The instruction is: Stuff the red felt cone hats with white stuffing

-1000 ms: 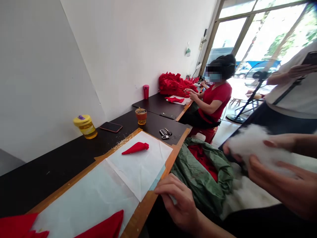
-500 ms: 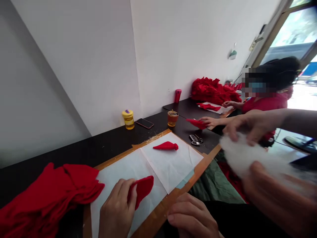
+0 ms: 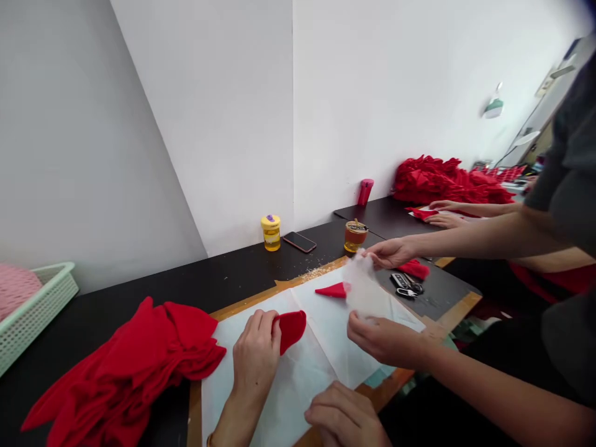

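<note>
Red fabric piece with a rounded end: it juts out to the right of the left hand's grip, over pale paper; whether it touches the paper, I cannot tell.

Largest is the black desk, which runs along a white wall. On it, edged by brown strips, lie pale, creased sheets of paper. Left of the paper spreads a loose heap of red fabric, one side overlapping the sheets. Far along to the right sits another crumpled red heap. At the far left is a pale green perforated plastic basket with something pink inside.

The left hand's grip is closed, thumb and fingers pinching the near end of the red piece. The right hand is curled at the paper's near edge, well apart from the piece; whether its grip has hold of anything, I cannot tell.

From the right, a co-worker's two hands hold a tuft of white fluffy fibre between them, partly covering a pointed red cone. Behind are a yellow-lidded jar, a brown-banded glass cup, a dark phone and, smallest, some keys.
</note>
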A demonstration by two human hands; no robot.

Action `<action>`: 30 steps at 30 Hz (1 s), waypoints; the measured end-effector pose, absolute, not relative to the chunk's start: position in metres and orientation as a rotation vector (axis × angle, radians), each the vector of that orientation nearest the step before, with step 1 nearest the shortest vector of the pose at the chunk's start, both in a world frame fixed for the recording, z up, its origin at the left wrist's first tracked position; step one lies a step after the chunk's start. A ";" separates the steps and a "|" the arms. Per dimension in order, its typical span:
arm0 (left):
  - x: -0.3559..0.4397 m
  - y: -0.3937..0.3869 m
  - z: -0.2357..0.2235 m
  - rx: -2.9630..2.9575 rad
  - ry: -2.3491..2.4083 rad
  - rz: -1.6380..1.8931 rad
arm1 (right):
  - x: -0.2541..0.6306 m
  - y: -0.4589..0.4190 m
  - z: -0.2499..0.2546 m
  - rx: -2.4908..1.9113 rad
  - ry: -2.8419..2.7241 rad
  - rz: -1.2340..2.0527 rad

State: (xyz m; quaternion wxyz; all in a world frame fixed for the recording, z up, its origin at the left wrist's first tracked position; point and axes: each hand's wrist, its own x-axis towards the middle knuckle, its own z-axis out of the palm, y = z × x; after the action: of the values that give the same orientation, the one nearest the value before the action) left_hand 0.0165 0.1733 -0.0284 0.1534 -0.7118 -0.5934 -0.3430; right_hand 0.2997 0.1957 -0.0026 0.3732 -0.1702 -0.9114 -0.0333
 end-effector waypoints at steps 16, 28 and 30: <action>0.017 0.168 -0.055 -2.314 -1.874 -0.921 | 0.208 0.111 -0.079 -0.600 -2.000 0.269; 0.015 0.167 -0.060 -2.338 -1.951 -0.882 | 0.216 0.106 -0.089 -0.684 -2.014 0.338; 0.015 0.167 -0.061 -2.329 -1.992 -0.879 | 0.216 0.107 -0.089 -0.684 -2.015 0.342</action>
State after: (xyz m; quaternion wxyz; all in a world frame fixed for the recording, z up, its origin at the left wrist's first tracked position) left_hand 0.0155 0.1670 -0.0607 -0.0234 -0.7303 -0.6246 -0.2757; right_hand 0.2161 0.1070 -0.0888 0.4733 -0.2797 -0.8236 0.1396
